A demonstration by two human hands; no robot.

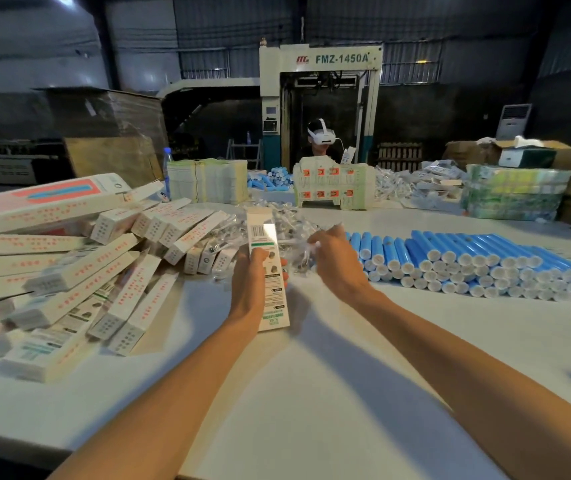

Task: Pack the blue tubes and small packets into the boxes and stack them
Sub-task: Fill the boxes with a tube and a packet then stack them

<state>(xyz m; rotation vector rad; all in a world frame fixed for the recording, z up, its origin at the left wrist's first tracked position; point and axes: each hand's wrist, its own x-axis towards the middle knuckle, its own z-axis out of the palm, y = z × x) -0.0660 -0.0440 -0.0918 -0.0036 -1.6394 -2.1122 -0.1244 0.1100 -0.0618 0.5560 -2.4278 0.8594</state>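
Hands (249,284) (336,261) hold box (260,233), packet (298,243) between boxes (69,271) and tubes (467,261).

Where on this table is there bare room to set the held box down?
Bare table spans the near side, between boxes and tubes, around both forearms. Crowded: boxes left, packets beyond the hands, tubes right. The left hand holds the box; the right hand pinches a packet.
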